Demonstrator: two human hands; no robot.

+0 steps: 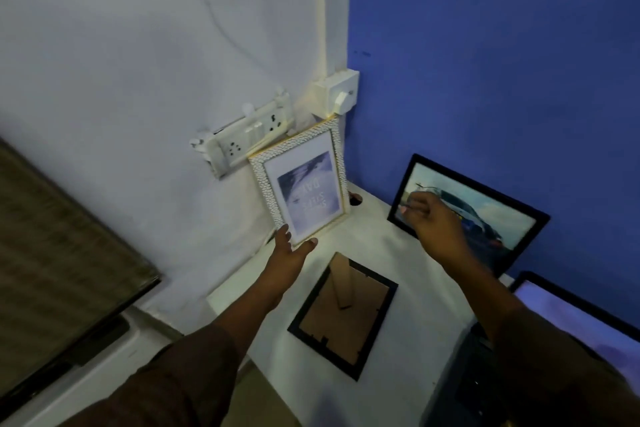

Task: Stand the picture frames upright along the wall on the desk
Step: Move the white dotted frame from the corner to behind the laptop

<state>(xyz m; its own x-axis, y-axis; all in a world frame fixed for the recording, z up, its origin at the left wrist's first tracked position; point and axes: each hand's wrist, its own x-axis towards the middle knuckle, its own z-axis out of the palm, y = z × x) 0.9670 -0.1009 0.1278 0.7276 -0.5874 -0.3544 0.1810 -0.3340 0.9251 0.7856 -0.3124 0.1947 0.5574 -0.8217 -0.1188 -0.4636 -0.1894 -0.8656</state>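
The white frame (301, 180) stands tilted in the desk (398, 374) corner, its lower edge gripped by the left hand (292, 255). The black frame (464, 208) already leans on the blue wall (502, 62); right hand (436, 218) hovers loosely open. One face-down frame (343, 315) remains.

The far frame (300, 180) has a white pebbled border edged in gold, around a pale purple print. The frame at right (467, 208) is black, holding a blue car picture. The near frame (343, 315) shows a brown back with black edging. The worktop (398, 340) is white; 1 wall (502, 45) is blue, the other (121, 45) white.
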